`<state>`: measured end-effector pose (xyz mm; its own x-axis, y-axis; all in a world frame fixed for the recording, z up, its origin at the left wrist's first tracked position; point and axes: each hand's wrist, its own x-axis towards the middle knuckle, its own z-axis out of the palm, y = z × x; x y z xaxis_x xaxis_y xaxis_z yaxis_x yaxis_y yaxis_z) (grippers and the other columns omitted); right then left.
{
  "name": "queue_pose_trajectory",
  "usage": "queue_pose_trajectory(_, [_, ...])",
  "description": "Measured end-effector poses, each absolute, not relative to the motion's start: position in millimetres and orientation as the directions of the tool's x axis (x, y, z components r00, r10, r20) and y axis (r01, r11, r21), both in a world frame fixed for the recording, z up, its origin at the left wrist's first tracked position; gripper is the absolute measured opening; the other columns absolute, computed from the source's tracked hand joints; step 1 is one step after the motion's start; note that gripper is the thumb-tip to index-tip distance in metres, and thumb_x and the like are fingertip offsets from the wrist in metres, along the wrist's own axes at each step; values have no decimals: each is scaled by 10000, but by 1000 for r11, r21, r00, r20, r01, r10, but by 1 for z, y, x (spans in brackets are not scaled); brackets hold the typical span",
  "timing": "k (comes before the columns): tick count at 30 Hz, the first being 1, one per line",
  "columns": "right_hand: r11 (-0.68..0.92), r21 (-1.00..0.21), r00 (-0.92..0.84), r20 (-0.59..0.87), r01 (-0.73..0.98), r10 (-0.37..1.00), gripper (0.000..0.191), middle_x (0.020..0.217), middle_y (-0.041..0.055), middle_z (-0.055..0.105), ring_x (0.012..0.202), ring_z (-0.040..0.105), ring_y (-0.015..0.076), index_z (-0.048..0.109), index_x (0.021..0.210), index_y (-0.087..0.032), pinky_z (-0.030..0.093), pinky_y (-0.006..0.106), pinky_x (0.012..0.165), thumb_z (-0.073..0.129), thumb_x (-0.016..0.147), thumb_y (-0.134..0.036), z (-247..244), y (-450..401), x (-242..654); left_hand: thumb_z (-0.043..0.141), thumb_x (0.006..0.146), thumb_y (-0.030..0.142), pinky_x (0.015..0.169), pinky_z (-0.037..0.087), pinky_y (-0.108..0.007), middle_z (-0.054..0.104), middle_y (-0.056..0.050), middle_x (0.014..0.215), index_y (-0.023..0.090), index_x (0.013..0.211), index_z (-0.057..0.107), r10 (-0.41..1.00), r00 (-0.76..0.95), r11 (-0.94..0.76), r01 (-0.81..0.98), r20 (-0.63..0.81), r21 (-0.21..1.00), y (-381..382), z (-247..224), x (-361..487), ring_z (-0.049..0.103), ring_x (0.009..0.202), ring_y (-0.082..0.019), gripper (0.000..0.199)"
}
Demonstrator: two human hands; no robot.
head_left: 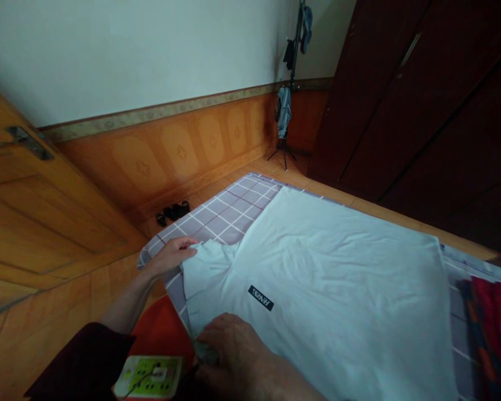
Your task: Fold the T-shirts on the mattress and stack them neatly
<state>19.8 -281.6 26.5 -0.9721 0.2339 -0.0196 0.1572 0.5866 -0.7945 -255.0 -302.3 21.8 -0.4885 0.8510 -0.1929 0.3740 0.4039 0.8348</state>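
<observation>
The pale T-shirt (pixel 317 295) is lying spread on the grey checked mat (pixel 234 214), its black label (pixel 261 297) facing up. You are pinching the shirt's sleeve edge with your left hand (pixel 171 256), close to the mat's near corner. Your right hand (pixel 234 348) is curling over the shirt's bunched lower edge, though you can't tell whether it is pinching. An orange stool (pixel 161 328) is standing just below the mat, and black sandals (pixel 173 211) are sitting by the wall.
</observation>
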Motion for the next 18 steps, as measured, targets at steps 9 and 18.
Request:
queue_pose_trajectory(9, [42,-968,-670,-140,249,729,380,774,63,673,679,609,169,637,1011,-115,470,274,609,438,848,-395,6,-234,34,576,796,340,779,479,-309,566,-103,1177,198,1325,389,994,-78,101,296,-81,950,-280,62,-141,594,954,-194,580])
queue_pose_trajectory(18, [69,-854,-528,-254,516,810,566,712,48,624,633,618,183,462,1258,-39,445,282,585,444,848,-429,-5,-193,51,601,761,292,724,406,-279,608,-13,912,219,951,591,968,-2,123,873,-249,472,-324,42,-146,562,841,-187,204])
